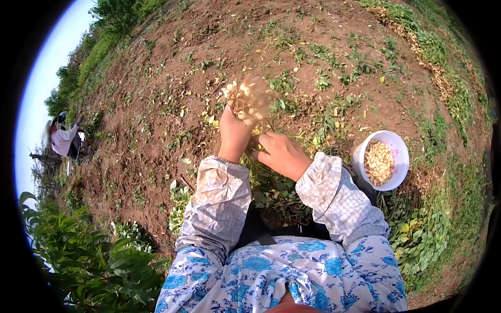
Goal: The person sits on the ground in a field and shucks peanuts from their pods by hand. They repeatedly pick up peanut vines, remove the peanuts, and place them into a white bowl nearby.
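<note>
My left hand is closed round a peanut plant just below its root end. A cluster of pale peanut pods sticks up above the fist, its right side smeared by motion. Close beside it on the right, my right hand has its fingers curled in at the plant's stems; the fingertips are partly hidden. Green leaves and stems hang below both hands, in front of my lap.
A white bucket partly filled with peanut pods stands to my right. Pulled plants lie beyond it, and a row of them runs at the far right. Leafy bushes grow at left; another person sits farther off.
</note>
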Demonstrator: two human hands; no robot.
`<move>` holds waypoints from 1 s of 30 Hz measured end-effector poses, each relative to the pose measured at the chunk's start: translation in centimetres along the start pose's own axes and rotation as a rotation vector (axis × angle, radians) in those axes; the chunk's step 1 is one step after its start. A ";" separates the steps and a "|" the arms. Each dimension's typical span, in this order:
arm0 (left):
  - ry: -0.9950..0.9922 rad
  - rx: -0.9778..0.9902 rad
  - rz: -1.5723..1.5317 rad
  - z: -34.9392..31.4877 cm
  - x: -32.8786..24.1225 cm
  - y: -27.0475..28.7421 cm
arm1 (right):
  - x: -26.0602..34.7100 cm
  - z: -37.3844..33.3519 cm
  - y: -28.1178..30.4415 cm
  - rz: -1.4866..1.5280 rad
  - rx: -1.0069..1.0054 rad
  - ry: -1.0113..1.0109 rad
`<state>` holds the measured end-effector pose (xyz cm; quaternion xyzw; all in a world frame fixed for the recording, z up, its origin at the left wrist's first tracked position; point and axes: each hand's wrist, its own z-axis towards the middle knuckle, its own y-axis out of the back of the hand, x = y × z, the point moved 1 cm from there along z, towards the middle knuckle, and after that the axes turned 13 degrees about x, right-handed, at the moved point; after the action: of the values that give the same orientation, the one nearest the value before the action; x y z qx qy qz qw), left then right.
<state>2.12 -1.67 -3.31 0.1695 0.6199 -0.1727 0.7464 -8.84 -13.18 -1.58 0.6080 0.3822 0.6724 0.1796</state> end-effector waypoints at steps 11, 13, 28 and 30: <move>0.063 -0.105 0.786 -0.5 -2.5 -2.3 | -1.5 -0.1 2.2 0.229 -0.412 -0.032; 0.110 -0.107 0.827 -0.2 -2.0 -2.2 | -2.3 0.7 1.3 0.363 -0.394 -0.020; 0.218 -0.018 0.744 0.1 -2.9 -2.1 | -1.4 1.9 0.6 0.673 -0.090 -0.031; 0.240 0.007 0.630 0.3 -0.6 -1.1 | -0.2 1.7 0.7 0.686 -0.051 -0.035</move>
<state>1.77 -2.70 -2.76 0.3747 0.6197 0.0855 0.6843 -7.00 -13.21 -1.24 0.7077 0.1354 0.6925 -0.0355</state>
